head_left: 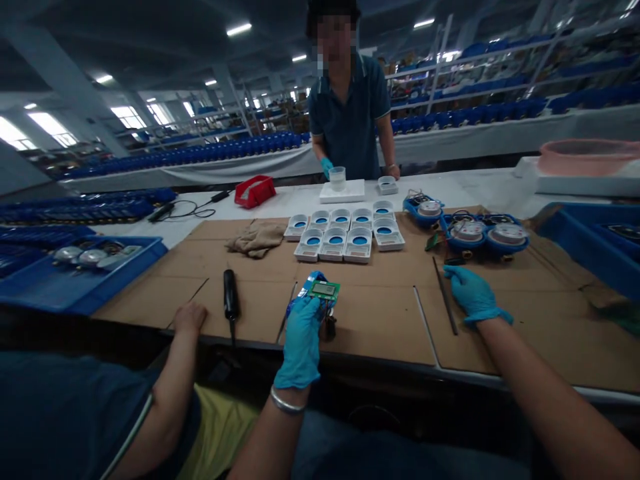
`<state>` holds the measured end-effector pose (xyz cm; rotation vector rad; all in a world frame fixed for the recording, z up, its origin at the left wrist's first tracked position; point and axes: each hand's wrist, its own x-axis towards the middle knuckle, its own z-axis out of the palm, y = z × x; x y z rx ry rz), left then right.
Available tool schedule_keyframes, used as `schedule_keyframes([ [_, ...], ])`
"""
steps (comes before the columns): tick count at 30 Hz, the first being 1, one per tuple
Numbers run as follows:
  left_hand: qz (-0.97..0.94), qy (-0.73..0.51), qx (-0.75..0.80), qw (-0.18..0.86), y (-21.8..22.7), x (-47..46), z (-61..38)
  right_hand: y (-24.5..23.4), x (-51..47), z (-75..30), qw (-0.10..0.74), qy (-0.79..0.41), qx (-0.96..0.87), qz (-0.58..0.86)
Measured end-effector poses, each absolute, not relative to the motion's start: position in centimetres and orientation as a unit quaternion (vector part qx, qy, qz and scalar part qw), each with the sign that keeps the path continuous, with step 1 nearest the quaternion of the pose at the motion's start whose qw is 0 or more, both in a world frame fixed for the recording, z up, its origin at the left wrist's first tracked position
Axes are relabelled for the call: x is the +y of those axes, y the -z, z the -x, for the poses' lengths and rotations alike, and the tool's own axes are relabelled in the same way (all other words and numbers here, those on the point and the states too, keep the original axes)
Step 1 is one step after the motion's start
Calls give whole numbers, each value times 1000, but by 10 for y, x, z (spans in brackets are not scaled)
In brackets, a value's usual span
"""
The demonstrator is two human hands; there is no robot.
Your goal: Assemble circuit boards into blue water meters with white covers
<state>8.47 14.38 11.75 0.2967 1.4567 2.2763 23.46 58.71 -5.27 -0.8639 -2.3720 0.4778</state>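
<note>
My left hand (301,340), in a blue glove, is closed around a green circuit board (325,289) with a small grey display. Blue shiny material and dark wires hang about the board, just above the table's front edge. My right hand (473,295), gloved too, is low over the cardboard at the right with its fingers curled together. What they hold, if anything, is hidden. A thin dark strip (445,297) lies just left of its fingertips. Beyond that hand sit round meters in blue housings (467,231), with loose wires on top.
White cups with blue discs (333,241) stand in rows mid-table, near a brown rag (256,239). A black-handled screwdriver (231,295) lies left, by a neighbour's bare hand (190,316). Blue trays (83,293) flank both sides. Opposite, a person holds a clear cup (337,179).
</note>
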Motion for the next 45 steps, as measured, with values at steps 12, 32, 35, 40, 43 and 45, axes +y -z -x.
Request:
schedule_keyframes([
  [12, -98, -833, 497, 222, -121, 145, -86, 44, 581, -235, 273, -184, -882, 337],
  [32, -148, -806, 544, 181, -112, 139, -83, -84, 343, -177, 233, -568, -783, 100],
  [35, -145, -788, 580, 149, -104, 133, -83, -86, 277, -159, 185, -668, -717, 79],
  [40, -179, -775, 593, 130, -102, 123, -85, -78, 245, -145, 249, -708, -647, 132],
  [43, -193, -764, 606, 109, -106, 117, -84, -85, 239, -143, 253, -735, -617, 120],
  [45, -192, -752, 622, 102, -109, 112, -83, -91, 233, -143, 250, -742, -612, 111],
])
